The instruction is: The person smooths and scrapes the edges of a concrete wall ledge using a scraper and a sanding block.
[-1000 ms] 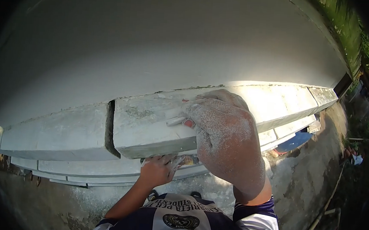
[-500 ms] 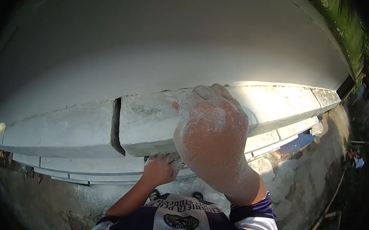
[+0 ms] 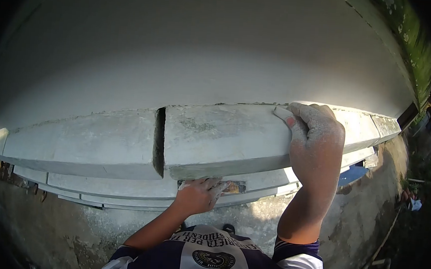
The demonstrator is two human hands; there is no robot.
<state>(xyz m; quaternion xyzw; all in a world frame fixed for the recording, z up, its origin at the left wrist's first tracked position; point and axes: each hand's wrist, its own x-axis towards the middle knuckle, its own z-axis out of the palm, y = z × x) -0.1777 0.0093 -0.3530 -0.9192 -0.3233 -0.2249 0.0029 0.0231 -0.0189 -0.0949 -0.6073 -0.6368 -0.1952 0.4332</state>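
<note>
A broad pale wall (image 3: 181, 47) rises beyond a long whitish ledge (image 3: 225, 135), split by a dark upright gap (image 3: 160, 140), with lower steps (image 3: 112, 185) beneath it. At the ledge's back edge, near the wall, the dusty right hand (image 3: 320, 137) is closed, thumb and fingers pinching a small pale strip (image 3: 282, 113). The strip sticks out from the fingertips on the side towards the gap, its long axis slanting from the wall side down into the grip. The left hand (image 3: 195, 197) is well apart from it, below the ledge's front edge, fingers partly spread beside a small patterned patch (image 3: 236, 187); whether they hold anything, I cannot tell. The right hand is plainly nearer the strip.
</note>
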